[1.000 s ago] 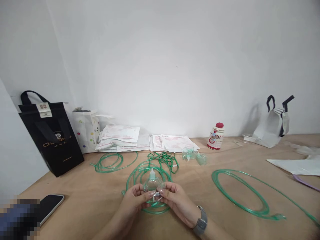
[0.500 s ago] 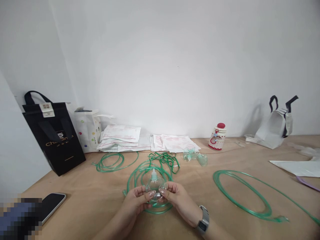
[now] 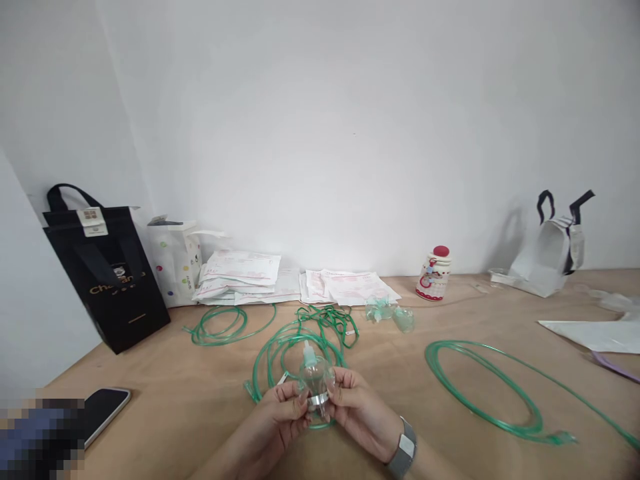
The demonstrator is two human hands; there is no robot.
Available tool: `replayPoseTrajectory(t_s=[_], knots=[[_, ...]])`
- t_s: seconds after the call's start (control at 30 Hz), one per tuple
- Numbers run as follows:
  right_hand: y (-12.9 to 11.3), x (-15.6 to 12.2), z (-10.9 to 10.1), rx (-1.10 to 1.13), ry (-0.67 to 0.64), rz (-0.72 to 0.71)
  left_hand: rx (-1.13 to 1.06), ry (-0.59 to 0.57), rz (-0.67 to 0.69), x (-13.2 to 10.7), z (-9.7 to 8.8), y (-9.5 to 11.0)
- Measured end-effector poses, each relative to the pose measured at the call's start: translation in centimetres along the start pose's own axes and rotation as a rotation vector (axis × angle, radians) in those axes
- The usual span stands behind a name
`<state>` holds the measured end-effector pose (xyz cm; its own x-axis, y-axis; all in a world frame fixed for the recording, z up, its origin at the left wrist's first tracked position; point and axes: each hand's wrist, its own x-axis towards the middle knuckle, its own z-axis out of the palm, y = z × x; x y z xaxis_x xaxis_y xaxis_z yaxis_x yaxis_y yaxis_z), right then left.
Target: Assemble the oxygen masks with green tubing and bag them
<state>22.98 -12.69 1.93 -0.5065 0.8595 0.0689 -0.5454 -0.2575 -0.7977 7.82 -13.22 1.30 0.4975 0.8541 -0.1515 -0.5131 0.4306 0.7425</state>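
Observation:
A clear oxygen mask (image 3: 317, 378) with a pale green connector pointing away from me is held between both hands near the front of the table. My left hand (image 3: 285, 413) is closed on its left edge, thumb on top. My right hand (image 3: 354, 405) grips the right edge in the same way. A shiny metal strip (image 3: 318, 399) crosses the mask between my thumbs. Behind and partly under the hands lies a coil of green tubing (image 3: 263, 363). Tangled green elastic straps (image 3: 327, 320) lie just beyond it.
White packets (image 3: 245, 270) are piled along the wall beside a black bag (image 3: 113, 280) and a dotted bag (image 3: 175, 263). More clear masks (image 3: 404, 319), a red-capped bottle (image 3: 434, 275), tubing coils (image 3: 483, 387), a white bag (image 3: 537, 270) and a phone (image 3: 106, 413) are on the table (image 3: 390, 360).
The mask has tilted and turned in my hands, so its metal strip now shows more fully. My right wrist has rotated slightly. A white tag now shows beside my left hand.

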Motion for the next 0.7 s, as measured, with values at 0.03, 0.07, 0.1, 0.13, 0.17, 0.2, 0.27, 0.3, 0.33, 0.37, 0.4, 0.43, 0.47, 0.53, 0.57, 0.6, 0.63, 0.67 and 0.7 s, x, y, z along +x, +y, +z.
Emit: replayPoseTrajectory(t_s=[0.03,0.07,0.1,0.13,0.17,0.2,0.27,0.3,0.33,0.37,0.4,0.43,0.47,0.53,0.57,0.6,0.63,0.67,0.7], knots=[[0.09,0.04,-0.03,-0.021,0.013,-0.009,0.001,-0.007,0.011,0.04,-0.06,-0.07],[0.14,0.08,-0.06,-0.056,0.037,-0.028,0.005,-0.008,0.033,0.07,-0.1,-0.11],[0.17,0.12,-0.08,-0.099,0.07,-0.054,0.014,-0.007,0.062,0.09,-0.1,-0.12],[0.17,0.15,-0.09,-0.145,0.106,-0.083,0.026,-0.008,0.095,0.11,-0.04,-0.1],[0.16,0.19,-0.1,-0.192,0.138,-0.112,0.04,-0.013,0.128,0.12,0.09,-0.05],[0.14,0.21,-0.11,-0.243,0.161,-0.138,0.057,-0.02,0.155,0.15,0.25,0.01],[0.11,0.21,-0.11,-0.338,0.181,-0.171,0.094,-0.016,0.174,0.24,0.59,0.1],[0.08,0.19,-0.09,-0.38,0.182,-0.177,0.111,0.002,0.172,0.33,0.7,0.1],[0.05,0.14,-0.05,-0.411,0.182,-0.182,0.127,0.032,0.175,0.44,0.73,0.08],[0.02,0.09,0.01,-0.427,0.181,-0.181,0.139,0.066,0.184,0.56,0.69,0.04],[-0.04,0.04,0.09,-0.425,0.176,-0.175,0.146,0.094,0.195,0.67,0.58,-0.01],[-0.1,-0.01,0.18,-0.412,0.166,-0.165,0.149,0.111,0.205,0.76,0.43,-0.06],[-0.16,-0.05,0.28,-0.394,0.149,-0.152,0.149,0.113,0.213,0.81,0.28,-0.1],[-0.27,-0.07,0.43,-0.358,0.112,-0.129,0.136,0.086,0.216,0.75,0.07,-0.14],[-0.29,-0.06,0.46,-0.343,0.094,-0.118,0.123,0.067,0.21,0.66,0.06,-0.15],[-0.3,-0.03,0.47,-0.324,0.081,-0.111,0.108,0.051,0.203,0.54,0.1,-0.16],[-0.27,0.0,0.46,-0.3,0.071,-0.106,0.09,0.038,0.195,0.42,0.19,-0.16],[-0.23,0.03,0.42,-0.275,0.062,-0.101,0.074,0.029,0.187,0.31,0.31,-0.17],[-0.18,0.05,0.37,-0.254,0.054,-0.094,0.064,0.025,0.182,0.24,0.42,-0.17]])
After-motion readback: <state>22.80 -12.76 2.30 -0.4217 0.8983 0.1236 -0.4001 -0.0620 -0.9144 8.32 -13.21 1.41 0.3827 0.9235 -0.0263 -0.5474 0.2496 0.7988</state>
